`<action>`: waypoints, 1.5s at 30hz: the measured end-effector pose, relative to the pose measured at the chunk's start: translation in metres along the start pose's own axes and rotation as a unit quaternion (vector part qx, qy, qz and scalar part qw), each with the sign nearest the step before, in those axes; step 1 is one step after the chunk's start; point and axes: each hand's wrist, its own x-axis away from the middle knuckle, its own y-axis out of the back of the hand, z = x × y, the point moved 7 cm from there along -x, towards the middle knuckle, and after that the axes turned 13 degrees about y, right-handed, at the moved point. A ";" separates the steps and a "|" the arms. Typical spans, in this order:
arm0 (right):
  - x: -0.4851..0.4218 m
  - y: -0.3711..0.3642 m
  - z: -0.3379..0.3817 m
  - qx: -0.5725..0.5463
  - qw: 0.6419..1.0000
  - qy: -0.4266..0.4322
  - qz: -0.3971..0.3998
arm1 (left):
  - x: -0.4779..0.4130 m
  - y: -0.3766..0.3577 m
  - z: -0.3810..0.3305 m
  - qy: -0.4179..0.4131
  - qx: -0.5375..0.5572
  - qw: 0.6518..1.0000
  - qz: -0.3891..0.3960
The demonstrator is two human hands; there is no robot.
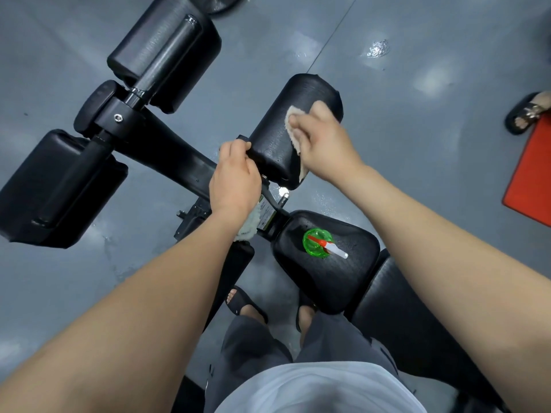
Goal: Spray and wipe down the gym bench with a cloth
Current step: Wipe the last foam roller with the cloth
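On the bench's roller pad, my right hand clutches a beige cloth, mostly hiding it; my left hand grips the pad's end. A green spray bottle stands on the seat's centre.

a green spray bottle stands on the black bench seat.

White shirt, grey trousers, black sandals
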 end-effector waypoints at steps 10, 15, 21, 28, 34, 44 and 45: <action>0.002 -0.007 0.015 -0.009 0.993 0.111 0.030 | 0.001 0.000 0.001 0.002 0.011 1.000 0.004; -0.031 0.010 -0.024 0.027 0.997 -0.069 -0.002 | 0.000 0.002 0.001 0.003 0.015 1.000 0.001; -0.012 -0.015 0.034 0.041 0.996 0.039 0.064 | 0.000 0.001 0.001 0.003 0.011 1.000 0.001; 0.017 -0.026 0.040 -0.033 0.983 0.133 0.121 | 0.000 0.002 0.001 0.009 -0.003 1.000 -0.006; 0.040 -0.034 0.039 0.013 0.992 0.119 0.045 | 0.002 0.000 -0.001 0.014 -0.014 1.000 -0.004; 0.077 -0.041 0.012 -0.022 1.000 0.016 -0.012 | -0.001 -0.003 0.001 0.007 -0.030 0.999 -0.008; 0.074 -0.040 0.011 -0.025 0.999 0.023 -0.018 | -0.001 -0.003 0.002 0.008 -0.031 0.999 -0.009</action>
